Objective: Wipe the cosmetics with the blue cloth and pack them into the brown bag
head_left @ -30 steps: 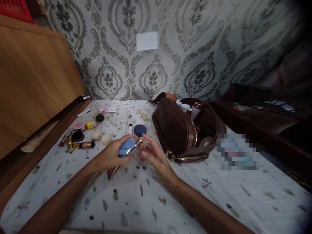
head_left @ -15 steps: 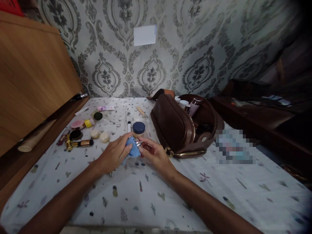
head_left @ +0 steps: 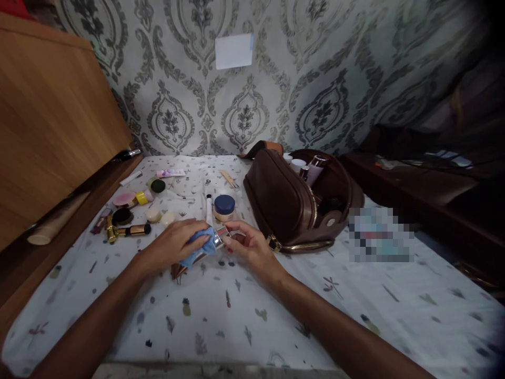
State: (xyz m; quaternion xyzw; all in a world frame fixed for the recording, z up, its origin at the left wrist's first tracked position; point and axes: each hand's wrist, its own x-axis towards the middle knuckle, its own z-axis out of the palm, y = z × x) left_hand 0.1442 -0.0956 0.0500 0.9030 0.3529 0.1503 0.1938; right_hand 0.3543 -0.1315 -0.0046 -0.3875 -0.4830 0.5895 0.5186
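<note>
My left hand (head_left: 173, 242) is closed around a blue cloth (head_left: 200, 247), which it presses against a shiny cosmetic container (head_left: 221, 237). The container has a silver end, and a copper-coloured part shows below the cloth; its exact kind is hard to make out. My right hand (head_left: 250, 250) pinches the silver end between thumb and fingers. Just beyond my hands stands a jar with a dark blue lid (head_left: 224, 205). Beside it lies a small white tube with a black cap (head_left: 209, 208).
On the right sits an open brown leather bag (head_left: 280, 195) with bottles and jars inside. Several cosmetics, including a pink compact (head_left: 125, 199) and a gold-and-black tube (head_left: 134, 230), lie at the left. A wooden cabinet (head_left: 55, 95) borders the left side; patterned wallpaper rises behind.
The cloth has moved from around the container's body to near its silver end, then back along the body. My right fingers have closed on the silver end. The view has tilted slightly down.
</note>
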